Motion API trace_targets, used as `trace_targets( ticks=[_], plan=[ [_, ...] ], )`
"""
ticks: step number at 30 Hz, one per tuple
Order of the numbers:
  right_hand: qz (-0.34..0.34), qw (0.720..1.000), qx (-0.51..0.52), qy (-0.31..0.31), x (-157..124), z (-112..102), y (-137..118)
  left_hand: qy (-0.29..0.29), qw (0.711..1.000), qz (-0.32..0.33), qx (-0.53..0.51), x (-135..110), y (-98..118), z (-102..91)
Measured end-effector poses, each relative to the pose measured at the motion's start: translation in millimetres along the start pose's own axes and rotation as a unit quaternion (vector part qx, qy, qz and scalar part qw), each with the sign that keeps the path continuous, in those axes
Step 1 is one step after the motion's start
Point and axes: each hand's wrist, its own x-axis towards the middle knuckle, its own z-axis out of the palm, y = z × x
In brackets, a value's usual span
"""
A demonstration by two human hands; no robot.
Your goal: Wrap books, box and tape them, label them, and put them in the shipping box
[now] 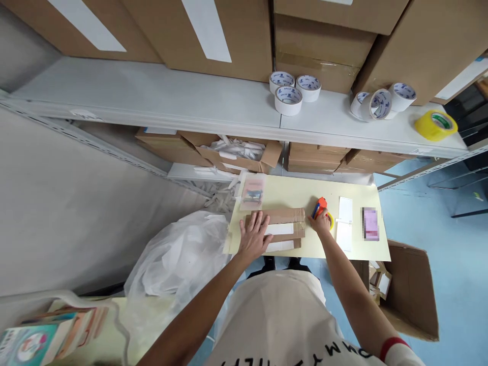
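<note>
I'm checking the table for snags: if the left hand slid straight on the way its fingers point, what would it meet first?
Past the cardboard box under it, the left hand would probably meet the pinkish packet just beyond, though perhaps only its right side; the exact line is unclear.

I can read "OMMY" upside down on the white shirt (282, 315); tape rolls' (288, 108) blue print illegible.

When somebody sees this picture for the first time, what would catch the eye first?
Likely the bright yellow tape roll near the right end of the shelf. Then the orange tape dispenser in the right hand, beside brown cardboard on the table, under the spread left hand.
</note>
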Motion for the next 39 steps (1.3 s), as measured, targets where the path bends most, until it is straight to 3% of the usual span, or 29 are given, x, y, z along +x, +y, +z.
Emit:
trace_targets(
  ticks=[4,8,10,13,18,21,23,25,26,30,32,36,39],
  plan=[
    [-0.023,0.999,0.033,-0.001,-6,-15,7,0.012,1.000,0.005,0.007,2,1,0.7],
    [-0.076,0.991,0.108,0.009,-15,-58,17,0.027,1.000,0.009,-0.004,4,1,1.3],
    [-0.145,0.971,0.189,0.012,-21,-81,9,0.035,0.999,0.013,-0.018,5,1,1.5],
    [-0.248,0.933,0.260,-0.002,-33,-100,-25,0.044,0.998,0.015,-0.031,6,2,1.0],
    [-0.313,0.912,0.239,-0.120,-50,-78,-88,0.047,0.998,0.002,-0.051,5,5,-5.9],
    [-0.323,0.913,0.196,-0.155,-52,-61,-99,0.078,0.992,-0.027,-0.096,5,8,-15.7],
    [-0.328,0.912,0.184,-0.164,-51,-57,-99,0.115,0.975,-0.059,-0.179,7,10,-23.9],
    [-0.335,0.908,0.182,-0.175,-48,-57,-97,0.141,0.931,-0.099,-0.322,13,13,-32.8],
    [-0.339,0.905,0.182,-0.181,-47,-58,-96,0.136,0.894,-0.126,-0.409,16,15,-37.4],
    [-0.355,0.895,0.182,-0.199,-45,-58,-97,-0.009,0.681,-0.240,-0.692,34,26,-53.6],
    [-0.361,0.893,0.180,-0.200,-44,-57,-96,-0.061,0.605,-0.260,-0.750,41,31,-57.9],
    [-0.363,0.894,0.174,-0.198,-44,-54,-92,-0.094,0.504,-0.285,-0.810,45,35,-55.9],
    [-0.362,0.894,0.178,-0.195,-44,-53,-88,-0.099,0.483,-0.308,-0.814,45,33,-51.2]
  ],
)
